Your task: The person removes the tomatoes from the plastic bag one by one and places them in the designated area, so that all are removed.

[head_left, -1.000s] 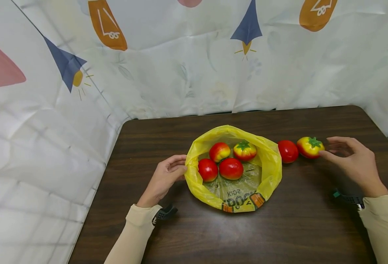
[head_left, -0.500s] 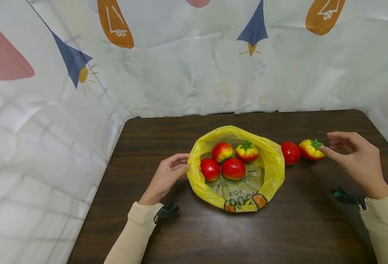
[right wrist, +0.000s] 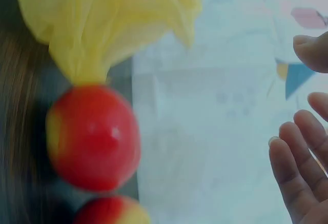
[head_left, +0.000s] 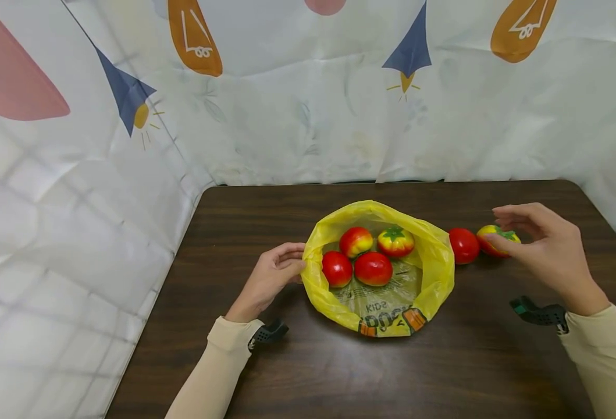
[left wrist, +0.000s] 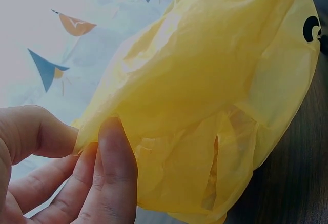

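A yellow plastic bag (head_left: 438,273) stands on the table with its mouth wide and rim folded outward. Several glossy red and yellow fruits lie inside, among them a red one (head_left: 373,269) and one with a green leafy top (head_left: 395,241). My left hand (head_left: 267,280) pinches the bag's left rim between thumb and fingers; the left wrist view shows the thin plastic (left wrist: 195,80) up close. Right of the bag sit a red fruit (head_left: 463,245) and a red-and-yellow fruit (head_left: 488,237) with a green top. My right hand (head_left: 554,253) hovers around the latter, thumb and fingers apart, holding nothing.
The dark wood-grain table (head_left: 391,378) has a back edge against a white printed curtain (head_left: 308,116), which also hangs along the left side. Dark straps (head_left: 540,314) are on both wrists.
My right hand has moved left, from beside the red-and-yellow fruit to over it. My left hand keeps its pinch on the bag. The whole head view has shifted slightly.
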Demonstrator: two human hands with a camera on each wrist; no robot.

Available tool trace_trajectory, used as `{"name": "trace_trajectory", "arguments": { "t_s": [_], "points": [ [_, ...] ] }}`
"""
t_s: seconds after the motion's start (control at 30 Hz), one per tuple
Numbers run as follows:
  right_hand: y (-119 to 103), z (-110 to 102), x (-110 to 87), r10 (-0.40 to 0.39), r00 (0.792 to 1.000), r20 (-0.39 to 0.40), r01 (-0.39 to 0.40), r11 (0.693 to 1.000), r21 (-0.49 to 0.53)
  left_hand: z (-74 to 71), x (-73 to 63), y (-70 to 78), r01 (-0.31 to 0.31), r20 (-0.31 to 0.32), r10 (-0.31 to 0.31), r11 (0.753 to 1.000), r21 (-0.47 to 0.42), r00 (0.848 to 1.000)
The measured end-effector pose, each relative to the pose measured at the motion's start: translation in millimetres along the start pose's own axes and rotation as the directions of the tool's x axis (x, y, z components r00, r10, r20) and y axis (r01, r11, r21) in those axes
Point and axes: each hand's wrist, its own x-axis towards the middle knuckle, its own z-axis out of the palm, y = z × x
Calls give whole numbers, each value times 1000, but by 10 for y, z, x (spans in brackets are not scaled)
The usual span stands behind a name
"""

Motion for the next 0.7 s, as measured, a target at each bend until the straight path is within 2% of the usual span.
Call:
{"name": "trace_trajectory", "arguments": {
  "t_s": [0.33, 0.63, 0.7],
  "points": [
    [-238, 264, 71, -151, 986, 70, 149, 988, 43, 10, -19, 17, -14, 10, 14, 1000, 2, 1000],
    [-375, 493, 112, -174, 981, 83, 158, 973, 170, 13, -23, 11, -17, 17, 17, 1000, -10, 1000],
    [-408, 537, 122, -183, 979, 91, 165, 971, 172, 13, -25, 12, -17, 16, 18, 1000, -13, 1000]
  ]
}}
